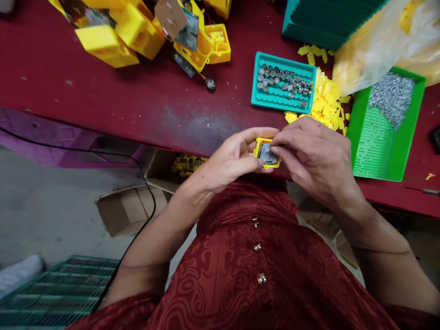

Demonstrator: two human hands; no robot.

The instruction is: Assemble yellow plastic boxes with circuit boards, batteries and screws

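A small yellow plastic case (257, 151) with a circuit board (268, 155) inside sits in my left hand (233, 158), thumb across its near edge and fingers behind it. My right hand (312, 151) is pinched at the right side of the case, fingertips over the board; whatever lies between them is too small or hidden to make out. Just beyond the hands stands a teal tray (283, 106) with rows of round button cells (270, 77). Small yellow plastic pieces (326, 103) are heaped beside that tray, behind my right hand.
A green bin (374, 156) at the right holds many small metal parts (392, 98). Stacked teal trays (330, 23) and a plastic bag (371, 50) stand behind. Yellow housings (106, 46) lie far left. Below the table edge are a cardboard box (127, 208) and a black cable (151, 197).
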